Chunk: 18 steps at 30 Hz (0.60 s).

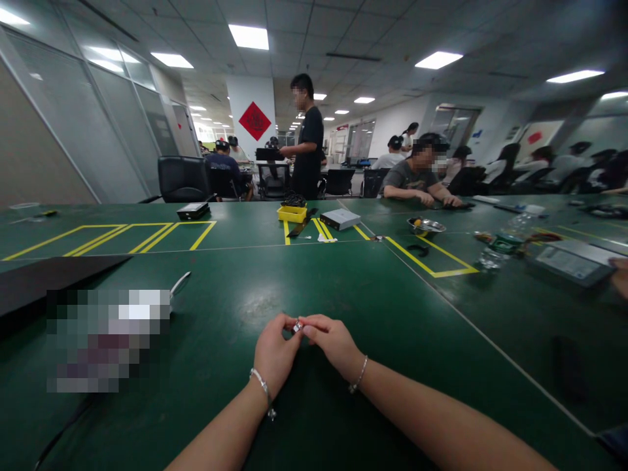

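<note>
Both my hands meet over the green table in front of me. Pinched between their fingertips is a small shiny silvery piece, too small for me to name. My left hand holds it from the left with thumb and forefinger. From the other side, my right hand grips it with thumb and fingers pressed together. The fingers hide most of the piece. A silvery bracelet circles each wrist.
Left of my hands lies a blurred-out object with a white cable. Farther off are a yellow tray, a grey metal box, a metal bowl and a plastic bottle. A seated person leans on the table's far side.
</note>
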### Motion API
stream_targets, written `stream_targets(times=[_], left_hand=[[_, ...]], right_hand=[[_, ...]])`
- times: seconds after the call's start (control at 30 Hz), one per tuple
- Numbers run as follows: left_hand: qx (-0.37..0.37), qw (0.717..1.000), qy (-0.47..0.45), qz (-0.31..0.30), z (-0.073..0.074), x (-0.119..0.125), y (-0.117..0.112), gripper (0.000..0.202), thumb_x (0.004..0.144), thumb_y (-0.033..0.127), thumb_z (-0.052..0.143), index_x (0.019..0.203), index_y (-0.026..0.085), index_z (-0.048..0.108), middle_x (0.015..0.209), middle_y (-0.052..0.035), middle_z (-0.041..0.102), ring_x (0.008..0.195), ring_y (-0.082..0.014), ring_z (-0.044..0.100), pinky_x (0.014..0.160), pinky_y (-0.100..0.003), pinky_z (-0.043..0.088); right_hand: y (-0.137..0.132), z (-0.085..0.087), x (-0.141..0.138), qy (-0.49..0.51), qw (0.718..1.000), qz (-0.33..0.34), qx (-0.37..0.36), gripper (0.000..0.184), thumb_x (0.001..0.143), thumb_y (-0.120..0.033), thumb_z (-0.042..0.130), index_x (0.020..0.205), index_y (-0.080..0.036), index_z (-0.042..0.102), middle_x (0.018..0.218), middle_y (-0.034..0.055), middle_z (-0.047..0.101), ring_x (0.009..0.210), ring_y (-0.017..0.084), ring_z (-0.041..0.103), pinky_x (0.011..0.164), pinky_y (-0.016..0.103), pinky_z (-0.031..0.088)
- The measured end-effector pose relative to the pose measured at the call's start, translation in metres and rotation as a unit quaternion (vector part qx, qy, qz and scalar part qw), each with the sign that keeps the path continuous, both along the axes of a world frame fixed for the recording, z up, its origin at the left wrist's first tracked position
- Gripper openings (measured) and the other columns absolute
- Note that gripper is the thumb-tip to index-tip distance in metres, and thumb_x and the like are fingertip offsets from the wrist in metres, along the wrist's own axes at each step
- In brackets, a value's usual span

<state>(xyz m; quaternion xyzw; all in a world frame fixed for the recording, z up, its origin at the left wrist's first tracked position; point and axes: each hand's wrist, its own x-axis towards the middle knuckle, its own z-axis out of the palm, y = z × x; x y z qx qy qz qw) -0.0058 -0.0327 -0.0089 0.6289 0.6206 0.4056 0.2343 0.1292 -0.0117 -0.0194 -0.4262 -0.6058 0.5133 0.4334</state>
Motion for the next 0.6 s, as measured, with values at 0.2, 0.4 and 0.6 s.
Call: stream_targets(times=[0.2, 0.4, 0.6], left_hand=[[-0.003, 0.999, 0.01, -0.032, -0.001, 0.004, 0.0, 0.018, 0.066, 0.027, 0.058, 0.081, 0.019, 0.054, 0.08, -0.0014, 0.062, 0.077, -0.0179, 0.059, 0.069, -0.03, 0.044], [-0.012, 0.999, -0.023, -0.033, -0.009, -0.001, 0.003, 0.028, 0.068, 0.03, 0.056, 0.092, 0.018, 0.052, 0.094, -0.0059, 0.062, 0.09, -0.02, 0.058, 0.077, -0.034, 0.045], [-0.028, 0.998, -0.014, -0.054, -0.011, -0.002, 0.003, 0.023, 0.07, 0.027, 0.052, 0.092, 0.018, 0.053, 0.095, -0.0058, 0.061, 0.094, -0.0197, 0.057, 0.082, -0.035, 0.043]], right_hand=[[0.006, 0.01, 0.001, 0.015, 0.998, -0.035, -0.051, 0.02, 0.06, -0.027, 0.063, 0.075, -0.015, 0.063, 0.072, 0.0029, 0.065, 0.07, 0.015, 0.059, 0.069, 0.028, 0.045], [0.057, 0.038, 0.086, -0.103, 0.962, -0.251, 0.016, 0.025, 0.063, -0.032, 0.057, 0.082, -0.015, 0.061, 0.079, 0.0058, 0.064, 0.072, 0.016, 0.057, 0.064, 0.027, 0.043], [0.076, 0.028, 0.251, -0.479, 0.758, -0.442, -0.037, 0.025, 0.07, -0.031, 0.049, 0.086, -0.019, 0.064, 0.088, 0.0106, 0.063, 0.08, 0.025, 0.057, 0.065, 0.034, 0.041]])
